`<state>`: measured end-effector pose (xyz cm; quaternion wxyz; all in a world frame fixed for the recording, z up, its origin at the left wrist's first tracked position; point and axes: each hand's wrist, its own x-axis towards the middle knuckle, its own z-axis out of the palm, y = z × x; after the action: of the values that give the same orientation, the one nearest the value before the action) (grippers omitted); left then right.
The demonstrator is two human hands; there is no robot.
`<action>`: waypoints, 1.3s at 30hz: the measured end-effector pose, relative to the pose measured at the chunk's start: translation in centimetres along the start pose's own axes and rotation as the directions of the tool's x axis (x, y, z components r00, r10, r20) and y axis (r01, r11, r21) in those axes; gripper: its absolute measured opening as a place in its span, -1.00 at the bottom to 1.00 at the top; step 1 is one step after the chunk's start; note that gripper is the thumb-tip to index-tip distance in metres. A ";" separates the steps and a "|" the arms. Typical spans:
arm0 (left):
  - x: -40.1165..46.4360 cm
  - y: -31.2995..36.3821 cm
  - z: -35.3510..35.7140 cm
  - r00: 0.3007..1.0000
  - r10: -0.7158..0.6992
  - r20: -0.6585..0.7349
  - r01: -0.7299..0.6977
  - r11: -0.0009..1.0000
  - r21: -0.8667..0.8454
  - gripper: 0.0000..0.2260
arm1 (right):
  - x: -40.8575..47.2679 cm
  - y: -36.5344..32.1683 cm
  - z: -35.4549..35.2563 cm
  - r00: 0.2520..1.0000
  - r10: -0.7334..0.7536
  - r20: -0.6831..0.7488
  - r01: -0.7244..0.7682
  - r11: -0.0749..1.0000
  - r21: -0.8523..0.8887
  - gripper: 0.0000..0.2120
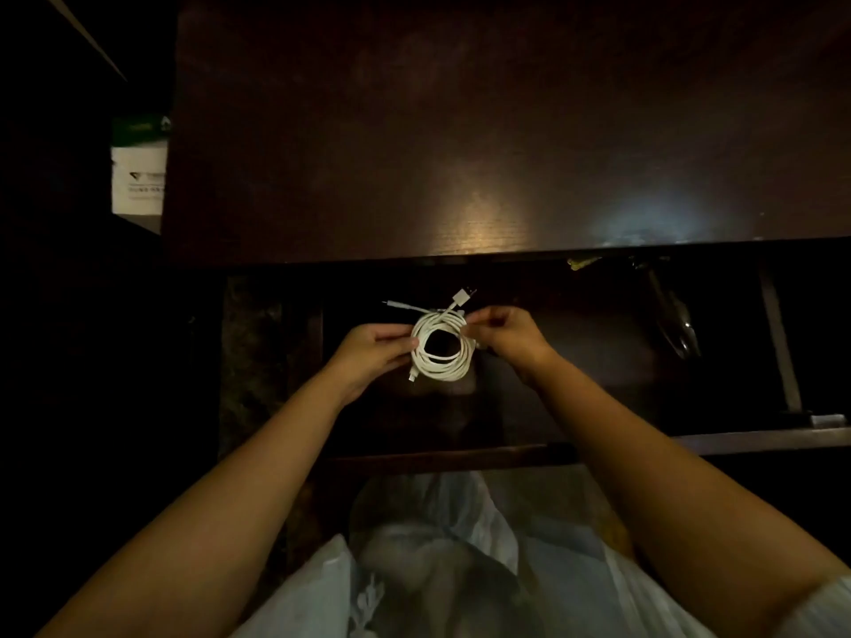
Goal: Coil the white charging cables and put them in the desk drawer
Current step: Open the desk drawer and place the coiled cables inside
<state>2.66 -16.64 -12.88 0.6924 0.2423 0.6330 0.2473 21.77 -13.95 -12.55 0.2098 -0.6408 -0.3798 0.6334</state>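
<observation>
— While held over the open desk drawer in the head view, seems ready to go down, the white cable coil?

— Almost. Gripped on both sides: left hand with thumb and fingers curled on the left rim of the coil, right hand pinching the upper right rim between its fingertips. Both clamped on the cable, neither relaxed.

— And lying how, between the two grips?

— Flat as a ring, facing up to the camera, directly between the hands, so equally near to each. Loose ends pointing away from the body, toward the desk top: a USB plug at the upper right, a thin connector at the upper left, one more plug hanging at the lower left.

— Touching the drawer floor or apart from it?

— Cannot tell; too dark inside. Probably just above. Only lowering and letting go needed, judging from this. Risk: loops springing open at release, since nothing ties them.

— Other things in view?

— Dark objects in the right part of the drawer, unclear. A white plastic bag below, near the body.
</observation>
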 end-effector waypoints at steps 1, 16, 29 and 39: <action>0.7 -0.3 -0.1 1.000 -0.011 0.025 0.011 1.000 -0.010 -0.65 | 0.6 0.3 -0.1 1.000 0.000 -0.013 -0.001 1.000 -0.004 -0.79; 5.3 -3.5 -0.2 0.993 0.001 -0.118 0.032 0.962 0.270 -0.64 | 6.1 5.1 1.3 0.998 0.068 0.006 -0.066 0.983 -0.170 -0.89; 5.0 -4.5 0.1 0.991 0.099 -0.090 -0.044 0.878 0.477 -0.67 | 6.3 6.2 1.9 0.996 0.084 -0.035 -0.090 0.891 -0.445 -0.92; 2.0 -1.6 0.3 0.970 0.242 -0.017 -0.153 0.666 0.730 -0.67 | 2.8 3.0 0.7 0.998 -0.013 -0.054 -0.024 0.770 -0.638 -0.70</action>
<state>3.17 -16.55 -15.38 0.4729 0.5481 0.6869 0.0647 21.54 -13.91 -16.70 -0.0116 -0.6922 -0.5641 0.4499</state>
